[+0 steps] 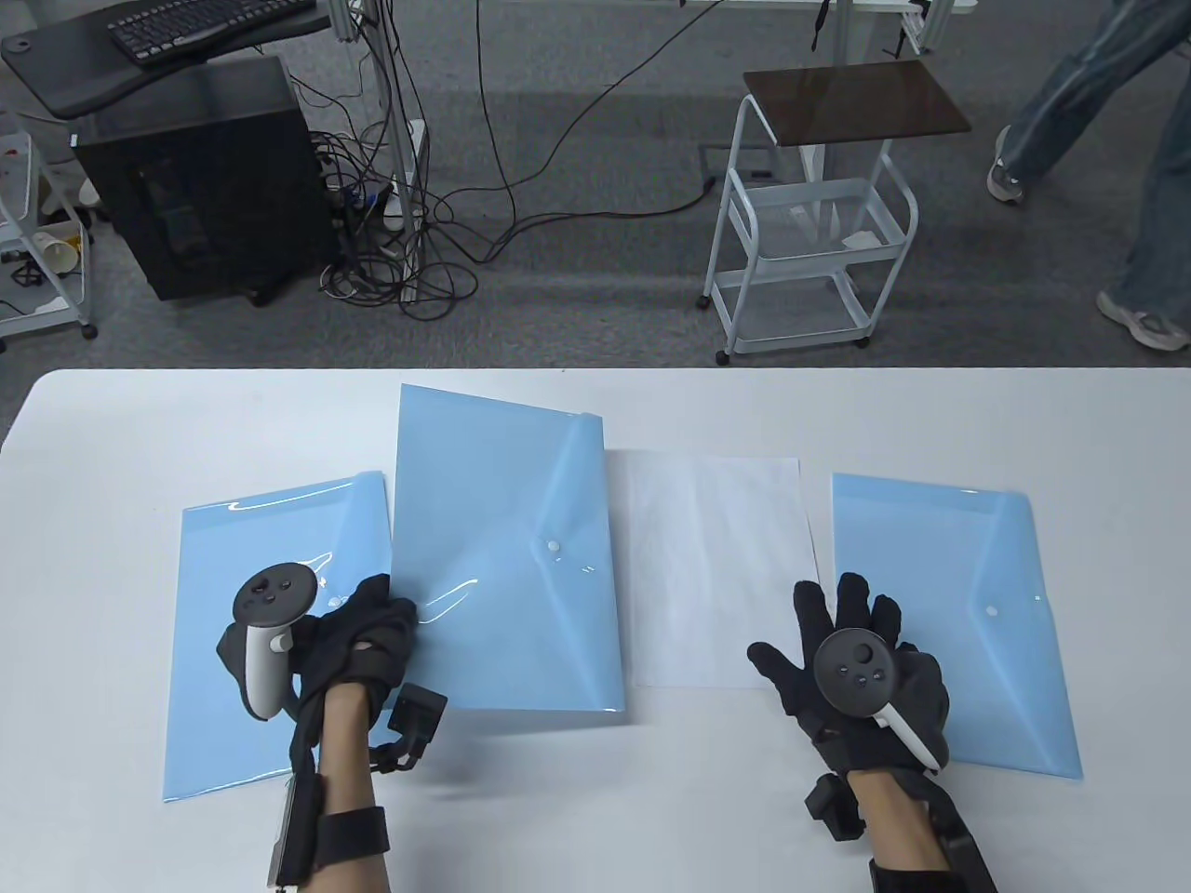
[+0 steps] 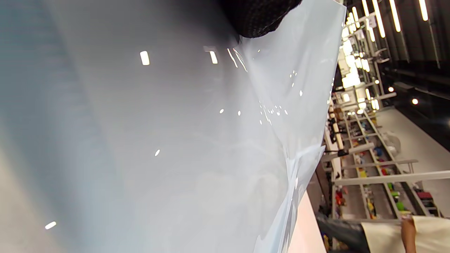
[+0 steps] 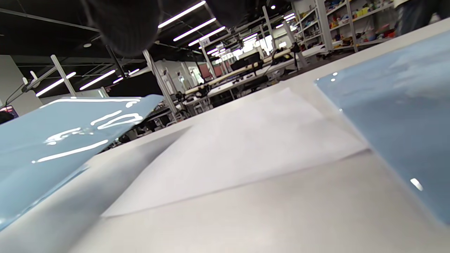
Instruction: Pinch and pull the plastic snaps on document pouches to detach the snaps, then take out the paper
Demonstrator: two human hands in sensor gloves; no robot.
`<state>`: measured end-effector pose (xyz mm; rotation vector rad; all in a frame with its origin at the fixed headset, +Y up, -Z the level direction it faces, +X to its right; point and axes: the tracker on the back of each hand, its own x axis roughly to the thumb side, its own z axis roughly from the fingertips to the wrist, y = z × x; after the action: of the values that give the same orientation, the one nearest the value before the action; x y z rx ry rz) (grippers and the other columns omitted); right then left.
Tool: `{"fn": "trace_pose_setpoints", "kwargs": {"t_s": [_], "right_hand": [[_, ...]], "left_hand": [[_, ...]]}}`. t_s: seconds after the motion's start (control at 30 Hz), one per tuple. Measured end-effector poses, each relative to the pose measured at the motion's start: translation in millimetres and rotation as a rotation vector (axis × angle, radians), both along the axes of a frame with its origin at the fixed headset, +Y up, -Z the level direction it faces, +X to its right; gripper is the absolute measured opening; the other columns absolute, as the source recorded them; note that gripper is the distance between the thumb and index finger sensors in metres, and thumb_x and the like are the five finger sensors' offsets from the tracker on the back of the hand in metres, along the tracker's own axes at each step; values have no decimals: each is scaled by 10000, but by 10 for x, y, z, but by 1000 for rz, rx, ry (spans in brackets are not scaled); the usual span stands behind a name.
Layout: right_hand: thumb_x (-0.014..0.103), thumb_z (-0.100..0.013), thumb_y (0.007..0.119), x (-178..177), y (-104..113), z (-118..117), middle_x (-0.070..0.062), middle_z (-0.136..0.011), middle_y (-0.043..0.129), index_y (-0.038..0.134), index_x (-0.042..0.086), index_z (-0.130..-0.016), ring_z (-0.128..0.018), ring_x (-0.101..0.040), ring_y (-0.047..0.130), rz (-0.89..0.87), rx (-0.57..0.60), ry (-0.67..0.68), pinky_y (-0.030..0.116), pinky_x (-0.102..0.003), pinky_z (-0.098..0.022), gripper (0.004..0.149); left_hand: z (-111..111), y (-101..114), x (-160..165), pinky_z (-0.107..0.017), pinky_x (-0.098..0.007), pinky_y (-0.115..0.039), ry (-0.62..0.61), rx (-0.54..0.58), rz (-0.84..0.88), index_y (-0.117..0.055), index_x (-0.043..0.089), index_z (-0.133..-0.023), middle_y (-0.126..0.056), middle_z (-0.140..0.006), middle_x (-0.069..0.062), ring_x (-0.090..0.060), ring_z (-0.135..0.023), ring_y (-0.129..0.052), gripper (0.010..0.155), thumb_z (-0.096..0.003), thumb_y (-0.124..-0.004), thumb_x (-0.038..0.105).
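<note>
- Middle pouch [image 1: 507, 558] (snap [image 1: 553, 546] facing up) is lifted off the worktop [image 1: 577, 800], its near-left edge gripped by the left hand [image 1: 358, 633].
- Loose paper [image 1: 712, 567] lies just right of it.
- Right hand [image 1: 861, 651] rests spread flat, overlapping the right pouch [image 1: 986, 605].

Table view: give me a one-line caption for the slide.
Left hand lifts the middle pouch by its edge; the paper lies bare, and the right hand hovers open.

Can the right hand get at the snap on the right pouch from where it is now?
Probably yes. The right hand lies open beside the right pouch, and its snap sits uncovered just past the fingers.
</note>
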<state>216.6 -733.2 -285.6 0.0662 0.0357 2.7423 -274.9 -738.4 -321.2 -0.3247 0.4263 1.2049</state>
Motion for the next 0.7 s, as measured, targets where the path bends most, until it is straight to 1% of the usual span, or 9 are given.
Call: {"fn": "trace_pose_setpoints", "kwargs": {"t_s": [0.2,0.47,0.57,0.7], "right_hand": [[639,-547,666,12,-11,21,-372,-1230,236,400,124,-1186,-994,-733,258,3,-12,4,345,-902,-563,863],[637,-547,668,4,-19,26,-375,-1228,240,402,126,-1185,-991,-735,256,5,-20,7,338,-905,-559,860],[636,-546,672,-6,-24,22,-377,-1227,244,408,126,-1184,-991,-735,262,13,-21,9,340,-905,-557,858],[633,-546,675,-14,-27,19,-378,-1226,255,412,124,-1183,-990,-734,271,21,-22,7,343,-904,-557,857]], "left_hand": [[-202,-150,-28,-373,-373,-912,3,-31,-19,-631,174,-1020,-916,-818,-71,-249,-495,-1033,465,-563,-691,237],[-380,-331,-18,-378,-374,-913,23,-54,-13,-612,173,-1043,-921,-814,-61,-247,-500,-1035,490,-567,-704,253],[-439,-359,-20,-382,-376,-912,41,-56,-51,-588,162,-1061,-920,-816,-60,-250,-504,-1035,521,-568,-720,266],[-482,-377,-22,-403,-383,-910,63,-56,-124,-524,118,-1094,-902,-848,-69,-254,-532,-1031,606,-557,-760,267]]}}
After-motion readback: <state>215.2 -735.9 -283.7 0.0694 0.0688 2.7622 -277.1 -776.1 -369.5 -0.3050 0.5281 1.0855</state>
